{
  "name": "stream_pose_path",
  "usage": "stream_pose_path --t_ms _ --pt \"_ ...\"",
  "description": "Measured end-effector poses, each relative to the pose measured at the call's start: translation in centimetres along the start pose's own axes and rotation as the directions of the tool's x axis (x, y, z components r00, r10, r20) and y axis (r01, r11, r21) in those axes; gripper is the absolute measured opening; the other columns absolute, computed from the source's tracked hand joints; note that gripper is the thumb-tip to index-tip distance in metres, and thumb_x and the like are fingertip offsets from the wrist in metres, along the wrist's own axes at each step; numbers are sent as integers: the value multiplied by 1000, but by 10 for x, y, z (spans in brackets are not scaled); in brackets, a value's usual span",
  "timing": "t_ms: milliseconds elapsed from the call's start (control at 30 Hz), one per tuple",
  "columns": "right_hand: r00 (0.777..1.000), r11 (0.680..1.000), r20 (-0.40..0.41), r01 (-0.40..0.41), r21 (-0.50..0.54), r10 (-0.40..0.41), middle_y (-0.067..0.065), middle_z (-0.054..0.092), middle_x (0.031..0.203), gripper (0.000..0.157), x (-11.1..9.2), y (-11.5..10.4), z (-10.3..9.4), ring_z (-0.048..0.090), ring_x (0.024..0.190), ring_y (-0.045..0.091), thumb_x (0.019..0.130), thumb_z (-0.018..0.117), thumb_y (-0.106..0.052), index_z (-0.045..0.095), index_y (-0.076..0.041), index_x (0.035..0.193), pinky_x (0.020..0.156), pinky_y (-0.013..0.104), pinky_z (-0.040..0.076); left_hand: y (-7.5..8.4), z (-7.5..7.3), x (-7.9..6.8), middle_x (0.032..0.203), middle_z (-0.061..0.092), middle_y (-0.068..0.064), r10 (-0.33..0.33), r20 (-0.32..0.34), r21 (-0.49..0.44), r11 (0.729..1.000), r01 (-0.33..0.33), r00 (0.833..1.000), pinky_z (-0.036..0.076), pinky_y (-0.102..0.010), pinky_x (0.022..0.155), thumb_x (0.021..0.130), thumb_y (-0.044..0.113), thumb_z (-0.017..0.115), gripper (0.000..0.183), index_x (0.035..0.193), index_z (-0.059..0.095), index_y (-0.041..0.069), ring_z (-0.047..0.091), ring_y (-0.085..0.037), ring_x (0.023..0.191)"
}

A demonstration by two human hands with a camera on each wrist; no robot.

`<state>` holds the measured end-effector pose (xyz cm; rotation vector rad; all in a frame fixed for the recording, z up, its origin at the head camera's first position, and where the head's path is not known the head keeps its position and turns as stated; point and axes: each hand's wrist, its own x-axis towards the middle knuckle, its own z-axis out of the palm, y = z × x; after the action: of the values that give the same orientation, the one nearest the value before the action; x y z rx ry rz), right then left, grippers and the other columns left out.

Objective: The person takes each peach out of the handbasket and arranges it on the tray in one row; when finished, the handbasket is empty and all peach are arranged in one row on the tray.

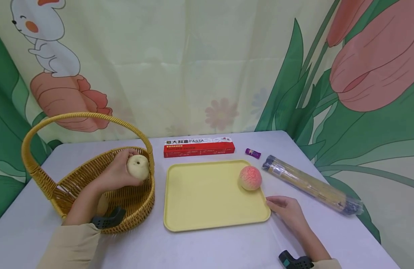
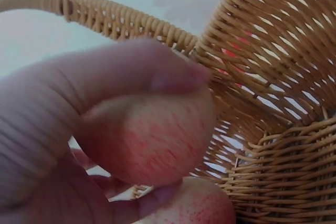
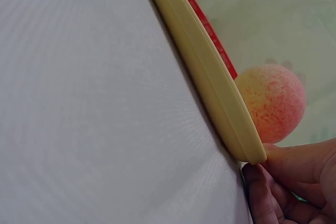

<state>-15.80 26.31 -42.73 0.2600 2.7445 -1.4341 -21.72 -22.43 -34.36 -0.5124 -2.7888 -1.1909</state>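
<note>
- Wicker basket point(image 1: 139, 217) with a tall arched handle, at left on a white tabletop point(image 1: 224, 250).
- Left hand point(image 1: 117, 172) curled round a pink-streaked peach point(image 1: 138, 167), pinching with thumb and fingers, at the basket's mouth towards the right rim (height above the weave hard to tell).
- Inside the basket: another peach point(image 2: 198, 205), red-streaked, partly covered by the hand in the left wrist view; full contents partly hidden.
- Shallow yellow tray point(image 1: 210, 198) in the middle, near the basket, with a rosy peach point(image 1: 250, 178) on it by the far right corner.
- Right hand point(image 1: 288, 212) pinching the tray's right edge, thumb above, fingers beneath.
- Beyond the tray: a red pasta box point(image 1: 199, 148); rightward, a small purple packet point(image 1: 253, 153) and a long clear-wrapped bundle point(image 1: 309, 184), slanting.
</note>
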Motion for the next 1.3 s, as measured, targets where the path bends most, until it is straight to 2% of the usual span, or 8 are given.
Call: stream_pose_path --t_ms 233,333,533,733,900,1067,1200,1300 --pt "1000 1000 0 14 8 -14 19 63 107 36 1 0 0 50 111 37 85 66 -21 62 6 108 93 49 38 10 -5 -13 112 47 -20 10 9 -83 996 -9 1000 47 -38 67 61 5 82 80 124 33 1 52 -31 90" --pt "1000 1000 -1 17 -3 -17 20 62 107 37 0 0 -1 50 111 38 85 66 -23 62 6 108 92 50 38 14 -5 -20 114 48 -19 4 6 -95 995 -4 1000 48 -38 68 63 9 83 83 128 31 4 53 -31 91" --pt "1000 1000 -1 10 -7 -10 20 62 109 36 -1 -1 -1 50 110 37 85 65 -22 62 6 109 92 49 39 25 -3 -32 114 48 -14 52 -9 -92 994 -53 999 49 -37 69 61 11 85 84 127 34 5 53 -28 92" --pt "1000 1000 0 -1 -9 1 20 62 109 37 0 0 0 50 111 38 85 65 -23 62 5 109 92 50 38 42 4 -42 117 46 -6 26 26 -190 982 -21 999 46 -41 75 62 15 86 83 128 36 16 48 -27 98" --pt "1000 1000 3 2 -3 -2 20 61 110 37 0 -1 -1 49 111 38 85 65 -24 62 5 109 92 51 38 51 14 -41 115 49 -1 119 16 -238 965 -111 993 47 -36 76 61 13 86 78 124 41 19 50 -22 98" --pt "1000 1000 -1 4 -15 -4 19 62 108 36 0 0 0 50 110 38 85 65 -23 62 5 108 91 50 39 55 30 -36 117 49 -5 212 29 -353 917 -189 977 48 -30 79 62 7 85 77 125 42 16 51 -19 102" --pt "1000 1000 -1 -12 -2 12 19 62 108 35 0 0 1 51 110 37 85 65 -22 63 4 108 92 49 39 59 42 -33 119 47 -6 215 28 -399 898 -187 976 46 -30 82 61 10 86 80 127 39 16 50 -21 104" --pt "1000 1000 2 -24 1 24 19 62 109 36 0 1 1 50 110 38 85 65 -24 63 4 108 92 49 39 59 50 -30 120 46 -6 201 31 -393 903 -173 979 46 -30 83 61 12 86 83 127 36 15 50 -21 104"
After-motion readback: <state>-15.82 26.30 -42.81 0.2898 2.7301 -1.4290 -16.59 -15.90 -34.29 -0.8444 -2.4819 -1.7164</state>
